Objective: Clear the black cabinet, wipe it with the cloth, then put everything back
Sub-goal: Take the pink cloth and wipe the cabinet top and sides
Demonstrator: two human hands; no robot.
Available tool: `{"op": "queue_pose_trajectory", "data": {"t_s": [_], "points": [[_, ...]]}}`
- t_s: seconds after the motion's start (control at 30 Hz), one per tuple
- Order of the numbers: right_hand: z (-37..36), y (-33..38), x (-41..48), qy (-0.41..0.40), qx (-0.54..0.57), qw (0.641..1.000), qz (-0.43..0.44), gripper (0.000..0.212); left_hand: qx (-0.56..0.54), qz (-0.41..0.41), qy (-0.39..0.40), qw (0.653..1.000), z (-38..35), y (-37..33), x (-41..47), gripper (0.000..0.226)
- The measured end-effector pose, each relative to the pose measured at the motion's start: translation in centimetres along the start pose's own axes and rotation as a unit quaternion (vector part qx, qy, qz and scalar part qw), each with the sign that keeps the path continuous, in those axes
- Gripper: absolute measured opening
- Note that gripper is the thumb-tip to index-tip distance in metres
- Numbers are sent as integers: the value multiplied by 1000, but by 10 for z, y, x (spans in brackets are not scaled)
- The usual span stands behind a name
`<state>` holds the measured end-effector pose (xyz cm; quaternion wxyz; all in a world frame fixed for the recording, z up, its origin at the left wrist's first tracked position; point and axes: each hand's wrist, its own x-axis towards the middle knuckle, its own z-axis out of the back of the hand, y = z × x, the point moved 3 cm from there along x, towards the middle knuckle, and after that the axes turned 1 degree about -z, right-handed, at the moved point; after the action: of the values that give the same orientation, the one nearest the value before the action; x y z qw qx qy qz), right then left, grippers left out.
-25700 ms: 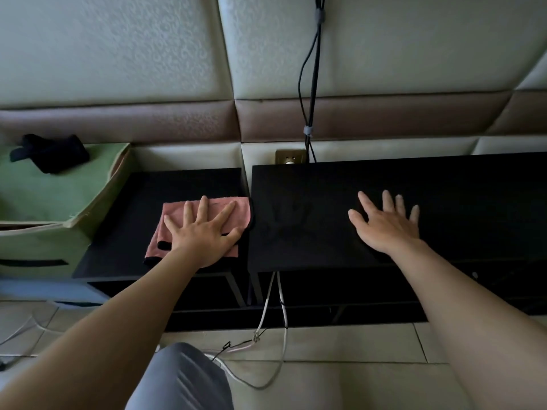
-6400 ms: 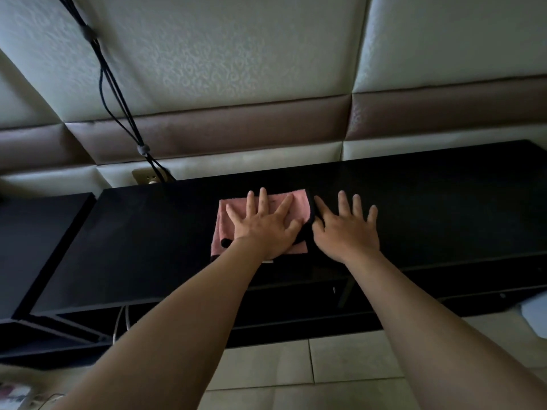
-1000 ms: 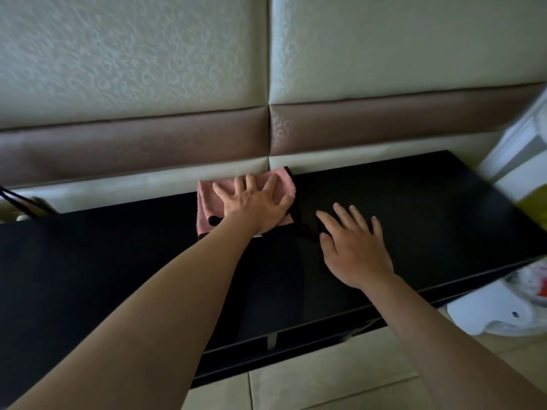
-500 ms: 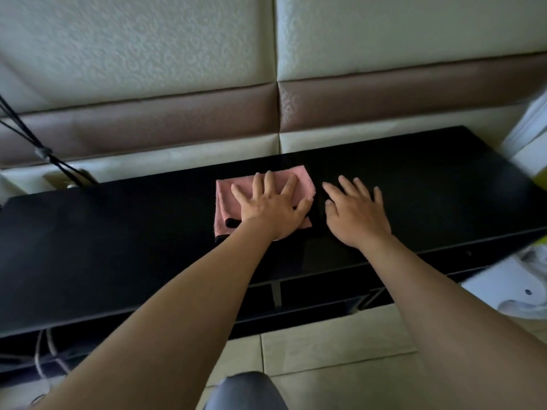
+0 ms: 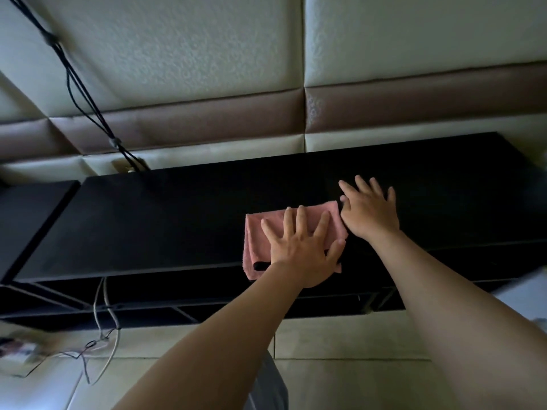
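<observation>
The long black cabinet (image 5: 165, 220) runs across the view with a bare top. A folded pink cloth (image 5: 256, 232) lies at its front edge, its near corner hanging slightly over. My left hand (image 5: 302, 250) presses flat on the cloth with fingers spread. My right hand (image 5: 368, 211) rests flat on the cabinet top just right of the cloth, fingers straight, its thumb side touching the cloth's right edge.
A second, lower black unit (image 5: 26, 214) adjoins on the left. Black cables (image 5: 80, 87) run down the padded wall to a socket (image 5: 130, 167) behind the cabinet. White wires (image 5: 103, 335) trail from under the cabinet onto the tiled floor.
My left hand has slid the cloth from the middle of the top toward the front edge. My right hand now lies farther back than the left. The view has swung left.
</observation>
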<state>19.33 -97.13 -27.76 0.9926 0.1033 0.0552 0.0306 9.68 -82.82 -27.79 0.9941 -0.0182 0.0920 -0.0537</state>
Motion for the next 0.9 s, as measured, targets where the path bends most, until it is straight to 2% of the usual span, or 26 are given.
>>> {"op": "queue_pose_trajectory", "data": {"t_s": [0.2,0.37,0.9], "points": [[-1,-2,0,-2,8,1000,0,52,-10,-6,-3,1000,5,4,20,73],[4,-6,3,-5,47,999,-4,53,-6,-21,-12,1000,15,10,63,72],[-2,-3,5,-51,39,998,-10,57,-5,-25,-50,998,40,26,199,76]]}}
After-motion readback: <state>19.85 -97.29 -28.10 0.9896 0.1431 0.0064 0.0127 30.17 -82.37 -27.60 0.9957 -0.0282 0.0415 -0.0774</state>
